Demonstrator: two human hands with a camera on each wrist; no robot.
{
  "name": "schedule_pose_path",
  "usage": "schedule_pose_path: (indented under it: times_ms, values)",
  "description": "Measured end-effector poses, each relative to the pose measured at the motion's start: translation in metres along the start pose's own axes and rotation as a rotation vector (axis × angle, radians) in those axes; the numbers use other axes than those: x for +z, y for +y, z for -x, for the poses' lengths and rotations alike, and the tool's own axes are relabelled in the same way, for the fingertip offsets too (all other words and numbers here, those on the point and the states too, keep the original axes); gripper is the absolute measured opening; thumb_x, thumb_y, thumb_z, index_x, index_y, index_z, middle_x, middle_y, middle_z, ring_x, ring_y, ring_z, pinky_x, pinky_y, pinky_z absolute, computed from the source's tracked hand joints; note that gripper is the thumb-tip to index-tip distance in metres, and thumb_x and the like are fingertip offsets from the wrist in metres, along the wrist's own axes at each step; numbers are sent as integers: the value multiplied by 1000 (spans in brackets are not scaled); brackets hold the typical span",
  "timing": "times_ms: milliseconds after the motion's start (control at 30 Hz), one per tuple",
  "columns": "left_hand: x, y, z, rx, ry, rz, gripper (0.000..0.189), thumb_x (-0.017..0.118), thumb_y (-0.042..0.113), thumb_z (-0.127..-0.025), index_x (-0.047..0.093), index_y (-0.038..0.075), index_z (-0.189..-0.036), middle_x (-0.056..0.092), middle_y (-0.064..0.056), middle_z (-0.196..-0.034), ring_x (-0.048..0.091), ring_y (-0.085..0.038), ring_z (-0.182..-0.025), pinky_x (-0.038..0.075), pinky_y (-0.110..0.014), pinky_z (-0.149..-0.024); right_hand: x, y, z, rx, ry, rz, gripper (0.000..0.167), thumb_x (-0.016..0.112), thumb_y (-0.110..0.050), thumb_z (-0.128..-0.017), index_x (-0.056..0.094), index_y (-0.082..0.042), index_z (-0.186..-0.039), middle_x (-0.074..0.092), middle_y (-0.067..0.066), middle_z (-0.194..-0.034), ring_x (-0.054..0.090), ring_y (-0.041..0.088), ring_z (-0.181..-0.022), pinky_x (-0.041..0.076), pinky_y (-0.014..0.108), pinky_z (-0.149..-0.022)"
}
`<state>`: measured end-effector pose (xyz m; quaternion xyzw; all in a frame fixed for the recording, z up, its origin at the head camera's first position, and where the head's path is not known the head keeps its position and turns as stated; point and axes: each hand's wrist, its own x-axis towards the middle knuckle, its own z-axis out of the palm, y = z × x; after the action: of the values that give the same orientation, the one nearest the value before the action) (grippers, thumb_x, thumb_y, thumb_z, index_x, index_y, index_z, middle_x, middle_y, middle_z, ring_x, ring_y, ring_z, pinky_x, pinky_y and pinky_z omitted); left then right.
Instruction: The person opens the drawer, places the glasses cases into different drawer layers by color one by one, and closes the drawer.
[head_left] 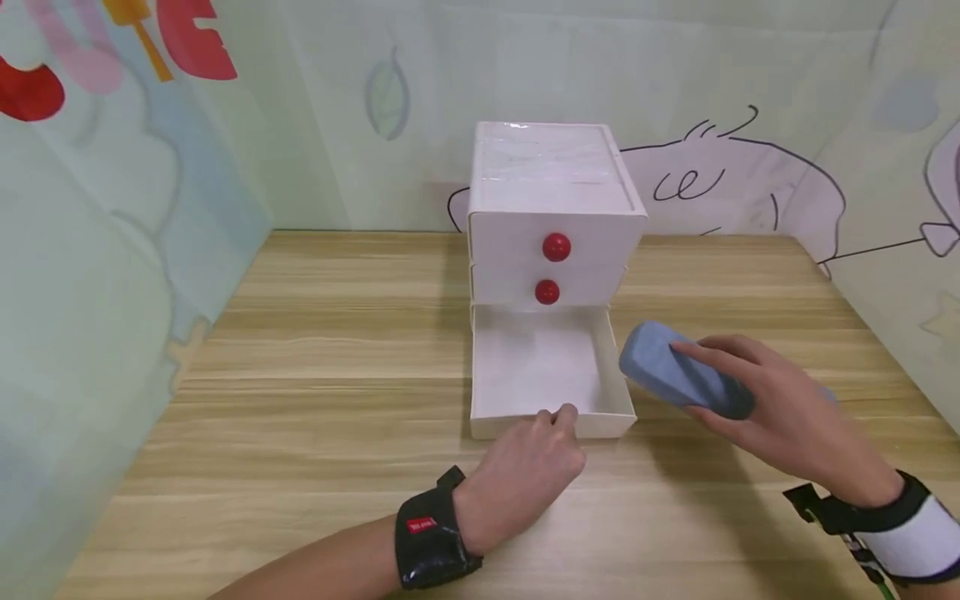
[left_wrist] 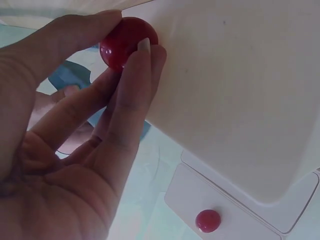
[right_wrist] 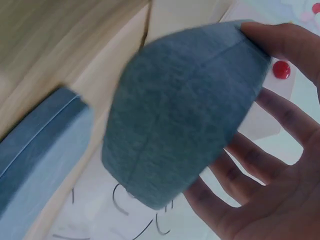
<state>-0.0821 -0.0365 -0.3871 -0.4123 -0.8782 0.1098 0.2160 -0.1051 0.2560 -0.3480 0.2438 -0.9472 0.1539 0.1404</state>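
Note:
A white chest of drawers (head_left: 558,171) stands at the back, its bottom drawer (head_left: 491,427) pulled out with a bare inside. My left hand (head_left: 525,475) is at that drawer's front. In the left wrist view its thumb and fingers pinch the red knob (left_wrist: 117,47). To the right of the drawer, raised over the table, my right hand (head_left: 787,408) grips a blue oblong case (head_left: 660,358) that looks like a glasses case. The right wrist view shows the case's broad face (right_wrist: 185,110), thumb on one edge and fingers along the other.
Another blue case-like thing (right_wrist: 47,155) with a seam lies on the wooden table (head_left: 337,400); in the head view my right hand mostly hides it. Two upper drawers with red knobs (head_left: 557,247) are closed. Printed cloth walls (head_left: 337,108) border the table.

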Motion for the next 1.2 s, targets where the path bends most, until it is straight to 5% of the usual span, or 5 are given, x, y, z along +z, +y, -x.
schedule_pose_path:
  times_ms: [333, 700, 1200]
  values:
    - [-1, 3, 1, -30, -12, -5, 13, 71, 10, -91, 81, 16, -87, 62, 1, -85, 65, -9, -68, 53, -21, -52, 9, -29, -24, -33, -33, -50, 74, 89, -22, -76, 59, -32, -143, 61, 11, -134, 62, 28, -109, 57, 50, -83]
    - [0, 9, 3, -76, 10, -67, 11, 73, 14, -90, 81, 19, -87, 62, 2, -87, 64, -7, -68, 50, -20, -48, 23, -53, -63, -194, -107, -78, 67, 88, -28, -80, 61, -29, -142, 61, 12, -138, 61, 31, -123, 55, 54, -96]
    - [-1, 10, 3, -75, 1, -68, 10, 72, 16, -90, 81, 20, -89, 65, 0, -99, 63, -8, -68, 49, -20, -48, 43, -68, -85, -210, -205, -77, 64, 89, -30, -79, 65, -24, -137, 63, 9, -138, 62, 27, -120, 57, 46, -92]
